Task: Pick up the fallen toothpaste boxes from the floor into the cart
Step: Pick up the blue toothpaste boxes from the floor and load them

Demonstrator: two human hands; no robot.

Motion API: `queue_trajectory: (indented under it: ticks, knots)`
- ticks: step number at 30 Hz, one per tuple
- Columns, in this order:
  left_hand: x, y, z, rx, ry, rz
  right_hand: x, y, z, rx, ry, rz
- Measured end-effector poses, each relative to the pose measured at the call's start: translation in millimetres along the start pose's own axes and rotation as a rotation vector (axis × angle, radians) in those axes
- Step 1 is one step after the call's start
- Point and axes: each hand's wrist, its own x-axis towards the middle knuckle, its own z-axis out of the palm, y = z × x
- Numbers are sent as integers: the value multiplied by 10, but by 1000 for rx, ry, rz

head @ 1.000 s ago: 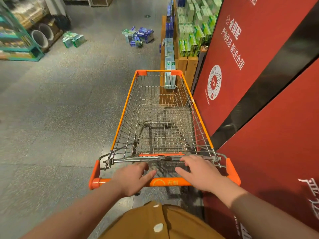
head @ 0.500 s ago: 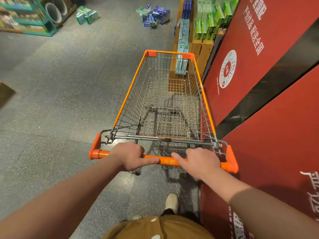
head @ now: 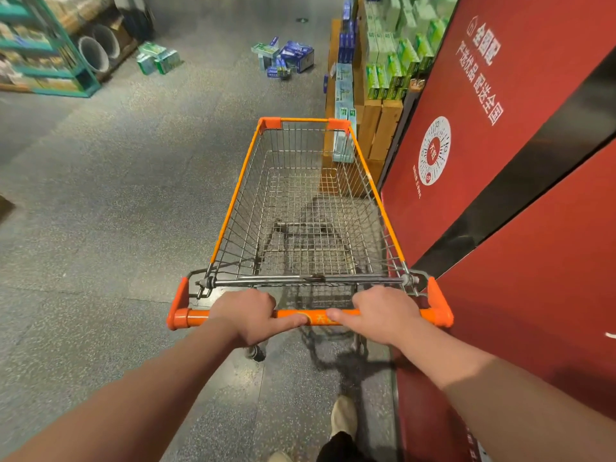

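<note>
1. Head view: the left hand (head: 245, 316) and the right hand (head: 383, 315) are each wrapping around the orange handle (head: 193, 317) of the cart (head: 233, 195). Fingers are curling over the bar and thumbs are lying along it, pointing toward each other. Each grip is closing fully on the bar and holding nothing else, presumably because the cart is being steered toward the spill.
2. The toothpaste boxes are lying far up the aisle, well apart from the cart. A blue and green pile (head: 286, 58) is sitting far centre, just left of the wooden display (head: 383, 128). A smaller green cluster (head: 156, 58) is resting far left, near the teal rack (head: 50, 71). None are sitting in the wire basket.
3. The cart is running close alongside the red wall panel (head: 500, 145) on the right, leaving the open aisle to the left.
4. The floor (head: 100, 211) is showing as flat, speckled grey stone, and a light shoe (head: 345, 415) is stepping on it near the bottom edge.
</note>
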Motion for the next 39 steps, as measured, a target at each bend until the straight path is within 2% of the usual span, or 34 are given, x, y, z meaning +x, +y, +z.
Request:
queue_trajectory:
  ticks: [4,8,10,15,21,39]
  knots:
    - [20,-229,-18,-34,70,-28,262,-132,3,43,46,26]
    - [115,-425,-11,-44,340,13,543,-167,-74,18,119,-7]
    - [199,-485,-37,-21,395,-27,702,-146,-161,1,85,-29]
    - [545,-694,-236,-136,229,-83,1251,-92,-374,-22,-52,-81]
    - [960,-1280,-564,-155,195,-146,2069,-284,-715,-7,-57,-118]
    - [2649,-4077,-1621,-125,131,-274,5191,-1464,-1874,-4,-78,-182]
